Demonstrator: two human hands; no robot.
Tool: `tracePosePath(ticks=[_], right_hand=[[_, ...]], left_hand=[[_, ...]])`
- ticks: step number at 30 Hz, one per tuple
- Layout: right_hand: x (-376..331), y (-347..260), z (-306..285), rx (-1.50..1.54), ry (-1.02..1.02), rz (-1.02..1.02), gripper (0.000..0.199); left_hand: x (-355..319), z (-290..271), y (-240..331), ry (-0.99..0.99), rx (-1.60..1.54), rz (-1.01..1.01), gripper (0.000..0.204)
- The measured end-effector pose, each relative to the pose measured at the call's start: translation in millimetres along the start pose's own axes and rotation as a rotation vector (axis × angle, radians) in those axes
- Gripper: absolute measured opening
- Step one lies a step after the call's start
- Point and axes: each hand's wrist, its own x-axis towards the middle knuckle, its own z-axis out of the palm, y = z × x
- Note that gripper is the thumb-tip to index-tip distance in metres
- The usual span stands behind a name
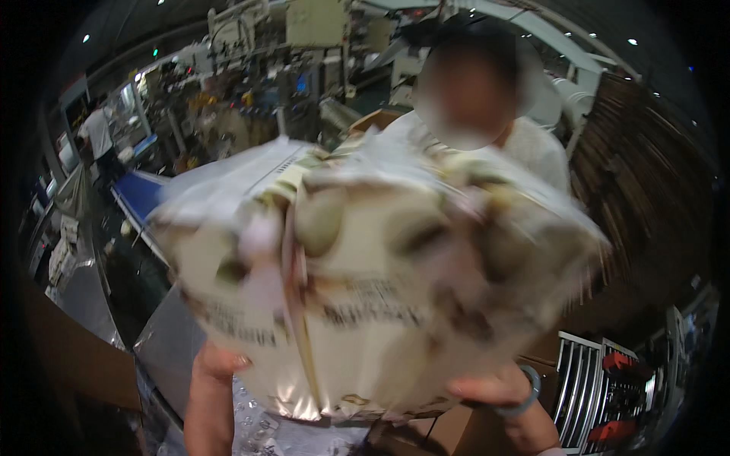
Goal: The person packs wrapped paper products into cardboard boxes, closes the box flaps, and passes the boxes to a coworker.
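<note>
Large cream plastic packs [372, 281], printed with green and brown plant shapes and dark lettering, fill the middle of the head view, blurred by motion. A seam runs down between a left pack and a wider right one, which press side by side. My left hand [219, 363] grips the lower left edge, its thumb on the front and its other fingers mostly hidden. On the lower right, my right hand [493, 386] is closed on the bundle from beneath, a greyish band [527, 391] round its wrist. The packs are held up off the surface below.
A person in a white top [536, 148] stands just beyond the packs. Below are cardboard box flaps [460, 433] and clear plastic film [255, 425]. A metal roller rack [578, 387] with red parts lies at right. A blue belt [141, 194] and machinery stand farther back.
</note>
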Motion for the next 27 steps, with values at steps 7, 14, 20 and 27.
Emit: tracePosePath(ticks=[7,14,20,27], right_hand=[[-242,-32,20,-0.309,0.207,0.149,0.059],[-337,-6,65,-0.318,0.275,0.095,0.054],[-424,103,95,0.455,0.255,0.476,0.035],[-254,11,19,-0.262,0.351,0.798,0.096]], left_hand=[[62,145,-53,-0.331,0.25,-0.468,0.066],[177,219,-149,-0.562,-0.099,-0.902,0.079],[157,286,-201,-1.045,0.639,-0.936,0.061],[136,290,-243,-1.121,1.279,-0.664,0.069]])
